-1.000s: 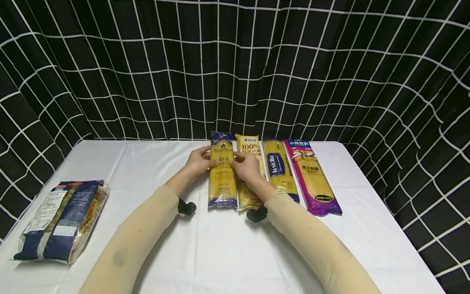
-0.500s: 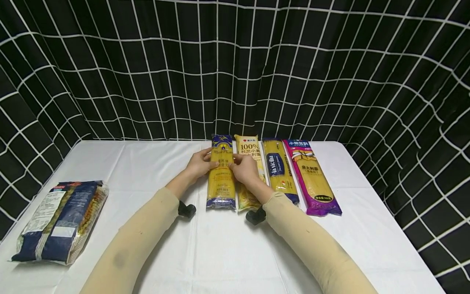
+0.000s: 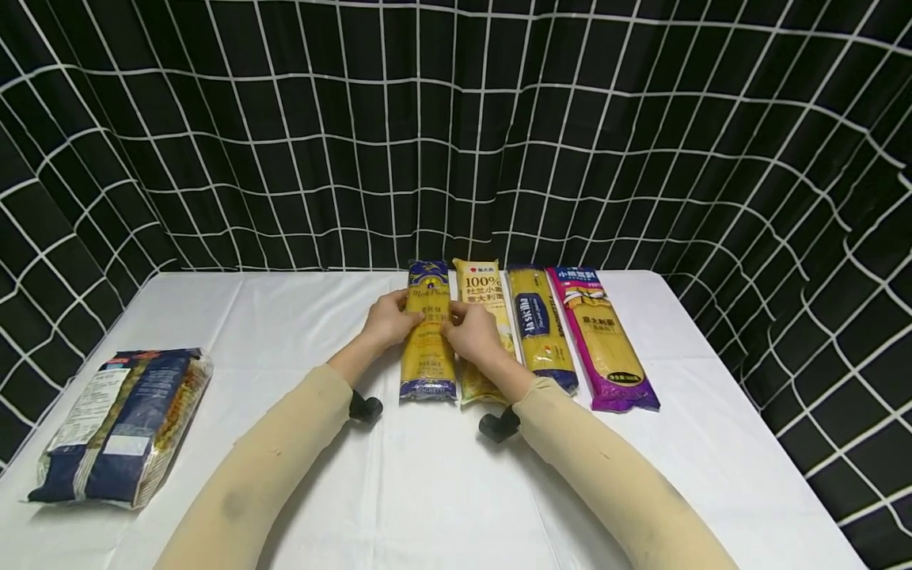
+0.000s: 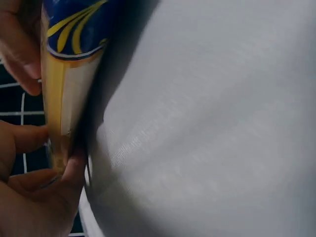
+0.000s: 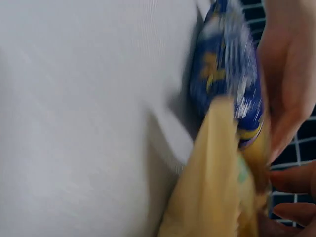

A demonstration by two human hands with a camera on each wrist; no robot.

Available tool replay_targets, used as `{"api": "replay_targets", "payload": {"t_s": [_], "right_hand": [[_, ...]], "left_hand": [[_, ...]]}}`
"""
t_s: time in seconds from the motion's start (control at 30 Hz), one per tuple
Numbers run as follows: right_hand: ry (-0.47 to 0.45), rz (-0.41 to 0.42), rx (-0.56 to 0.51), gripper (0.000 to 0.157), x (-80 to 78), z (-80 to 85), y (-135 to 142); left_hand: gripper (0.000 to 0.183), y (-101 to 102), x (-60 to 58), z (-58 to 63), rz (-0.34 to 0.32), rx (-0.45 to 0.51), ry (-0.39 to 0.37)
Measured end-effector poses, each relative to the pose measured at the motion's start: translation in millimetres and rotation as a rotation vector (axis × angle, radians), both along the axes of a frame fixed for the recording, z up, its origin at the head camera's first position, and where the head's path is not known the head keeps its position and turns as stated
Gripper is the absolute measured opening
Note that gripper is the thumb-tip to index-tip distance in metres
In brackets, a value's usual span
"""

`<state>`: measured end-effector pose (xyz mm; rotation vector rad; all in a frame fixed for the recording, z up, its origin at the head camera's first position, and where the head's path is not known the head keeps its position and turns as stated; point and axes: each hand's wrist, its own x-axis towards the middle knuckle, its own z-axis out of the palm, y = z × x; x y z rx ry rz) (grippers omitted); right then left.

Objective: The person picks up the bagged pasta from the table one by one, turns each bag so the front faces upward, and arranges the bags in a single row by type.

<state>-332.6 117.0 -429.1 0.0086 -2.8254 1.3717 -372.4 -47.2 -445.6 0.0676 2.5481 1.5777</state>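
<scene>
A spaghetti pack (image 3: pixel 429 348) with blue ends and a yellow middle lies lengthwise in front of me, leftmost of a row. My left hand (image 3: pixel 387 320) grips its left edge and my right hand (image 3: pixel 474 331) its right edge, with both thumbs on the front. In the left wrist view, the left fingers (image 4: pixel 74 170) pinch the pack's side near its blue printed end (image 4: pixel 76 27). The right hand partly covers a pale yellow pasta pack (image 3: pixel 483 273) close beside it. The right wrist view is blurred, with that pack's yellow end (image 5: pixel 205 182) in front of the blue one.
Farther right in the row lie a blue-labelled La Sicilia spaghetti pack (image 3: pixel 536 324) and a pink-purple pasta pack (image 3: pixel 606 332). A larger navy pasta bag (image 3: pixel 124 427) lies at the left of the white-covered table (image 3: pixel 442 491). A black gridded curtain (image 3: pixel 456 142) surrounds the table's back and sides.
Both hands have shifted the held spaghetti pack slightly towards me and left, and its lower end now slants a little left. The hands keep their grip; the other packs stay in place.
</scene>
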Motion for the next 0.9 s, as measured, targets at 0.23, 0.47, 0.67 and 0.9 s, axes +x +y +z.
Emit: {"api": "replay_targets", "payload": {"t_s": [0.23,0.47,0.67,0.9], "right_hand": [[-0.064,0.021,-0.089,0.063,23.8,12.7,-6],[0.042,0.054,-0.285,0.062,51.9,24.4,-19],[0.142,0.142,-0.404,0.063,79.0,26.8,-53],[0.176,0.297,-0.472,0.072,113.9,25.5,-114]], "left_hand": [[0.061,-14,13.5,11.2,-0.075,-0.175,0.051],[0.055,-51,39.7,38.5,-0.114,-0.193,0.135],[0.052,-95,62.9,67.0,-0.14,-0.218,0.24],[0.048,-163,88.6,106.3,-0.111,-0.33,0.341]]}}
